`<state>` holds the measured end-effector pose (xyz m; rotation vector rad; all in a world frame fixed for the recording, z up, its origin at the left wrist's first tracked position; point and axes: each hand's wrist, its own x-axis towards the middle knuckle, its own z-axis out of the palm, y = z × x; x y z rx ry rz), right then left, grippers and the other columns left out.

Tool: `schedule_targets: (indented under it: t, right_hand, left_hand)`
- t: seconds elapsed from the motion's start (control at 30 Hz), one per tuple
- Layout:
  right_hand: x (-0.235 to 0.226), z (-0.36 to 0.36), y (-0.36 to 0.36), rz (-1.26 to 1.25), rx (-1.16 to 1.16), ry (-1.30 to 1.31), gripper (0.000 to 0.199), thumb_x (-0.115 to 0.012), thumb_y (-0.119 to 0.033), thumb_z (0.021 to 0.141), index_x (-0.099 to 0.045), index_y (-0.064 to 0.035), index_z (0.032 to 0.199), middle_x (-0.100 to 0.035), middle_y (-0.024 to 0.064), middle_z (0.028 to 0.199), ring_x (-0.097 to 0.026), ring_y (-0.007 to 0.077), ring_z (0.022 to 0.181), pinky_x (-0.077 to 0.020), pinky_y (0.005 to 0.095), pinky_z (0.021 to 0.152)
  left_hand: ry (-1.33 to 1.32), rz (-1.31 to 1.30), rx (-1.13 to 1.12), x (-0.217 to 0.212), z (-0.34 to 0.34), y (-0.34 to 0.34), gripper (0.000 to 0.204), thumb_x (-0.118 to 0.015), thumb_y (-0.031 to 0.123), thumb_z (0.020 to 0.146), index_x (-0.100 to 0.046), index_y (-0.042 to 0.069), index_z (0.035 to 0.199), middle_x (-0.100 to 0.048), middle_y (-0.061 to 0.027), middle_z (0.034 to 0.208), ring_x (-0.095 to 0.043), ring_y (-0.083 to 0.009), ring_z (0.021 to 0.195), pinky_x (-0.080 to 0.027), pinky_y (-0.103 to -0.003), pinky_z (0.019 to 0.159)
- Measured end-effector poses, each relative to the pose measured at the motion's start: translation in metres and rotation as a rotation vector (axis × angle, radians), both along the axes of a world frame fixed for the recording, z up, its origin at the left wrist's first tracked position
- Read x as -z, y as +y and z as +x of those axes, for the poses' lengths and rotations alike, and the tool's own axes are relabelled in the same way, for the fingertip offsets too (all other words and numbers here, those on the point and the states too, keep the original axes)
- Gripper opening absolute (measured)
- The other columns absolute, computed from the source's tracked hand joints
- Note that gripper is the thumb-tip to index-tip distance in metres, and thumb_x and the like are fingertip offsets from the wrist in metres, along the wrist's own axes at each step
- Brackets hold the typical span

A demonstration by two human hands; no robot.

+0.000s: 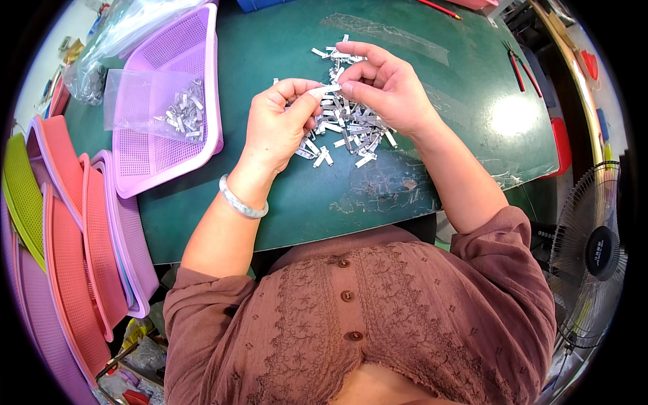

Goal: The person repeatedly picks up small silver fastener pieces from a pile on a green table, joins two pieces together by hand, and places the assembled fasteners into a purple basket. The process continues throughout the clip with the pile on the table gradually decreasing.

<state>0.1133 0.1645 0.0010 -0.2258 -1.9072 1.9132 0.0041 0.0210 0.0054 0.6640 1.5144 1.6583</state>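
Observation:
Above a loose pile of small silvery metal clips on the green table, my two hands meet. Between the thumb and fingers of my left hand is one small flat metal clip, its free end pointing right. My right hand pinches the clip's right end with thumb and index finger, the other fingers curled loosely above. The clip's exact shape is too small to make out. A pale marbled bangle circles my left wrist.
A purple mesh basket at left holds a clear bag of similar clips. Nested coloured baskets stand beside the table's left edge. Red-handled pliers and a red pencil lie far right. A fan stands at right.

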Motion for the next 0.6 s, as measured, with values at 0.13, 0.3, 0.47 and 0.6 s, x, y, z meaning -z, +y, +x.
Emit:
schedule_targets:
  t: [0.13,0.3,0.47,0.6]
  right_hand:
    - [-0.0005,0.0011,0.0006,0.045,-0.014,-0.012,0.047,-0.057,0.003,0.079,-0.041,0.0017,0.124,-0.058,0.0031,0.085,-0.054,0.0064,0.078,-0.0432,0.0192,0.070]
    - [0.0045,-0.0009,-0.0026,0.223,0.078,0.091,0.045,-0.057,0.003,0.077,-0.045,-0.0028,0.120,-0.060,0.0020,0.078,-0.054,0.0066,0.071,-0.0424,0.0203,0.064]
    - [0.0049,-0.0009,-0.0041,0.371,0.129,0.156,0.047,-0.056,0.004,0.075,-0.046,-0.0058,0.120,-0.060,0.0016,0.077,-0.055,0.0072,0.070,-0.0425,0.0210,0.062]
    - [0.0054,-0.0010,-0.0033,0.373,0.102,0.153,0.047,-0.056,0.005,0.076,-0.045,-0.0044,0.121,-0.059,0.0028,0.080,-0.054,0.0081,0.073,-0.0429,0.0219,0.065]
  left_hand:
    - [-0.009,0.019,-0.005,-0.0013,-0.0001,-0.0002,0.013,-0.057,0.007,0.081,-0.059,0.000,0.092,-0.056,-0.0011,0.071,-0.049,-0.0043,0.056,-0.039,-0.016,0.047]
    - [-0.050,0.065,0.005,0.0019,-0.0009,0.0006,0.015,-0.056,0.005,0.082,-0.057,0.000,0.097,-0.061,-0.0035,0.077,-0.047,-0.0027,0.055,-0.035,-0.014,0.045]
    - [-0.100,0.080,0.009,0.0031,-0.0034,0.0007,0.019,-0.057,0.004,0.079,-0.057,-0.001,0.097,-0.063,-0.0071,0.082,-0.049,-0.0040,0.057,-0.038,-0.015,0.047]
    - [-0.170,0.130,0.024,0.0054,-0.0053,0.0012,0.018,-0.057,0.004,0.080,-0.056,-0.002,0.096,-0.062,-0.0072,0.081,-0.049,-0.0047,0.057,-0.038,-0.016,0.047]
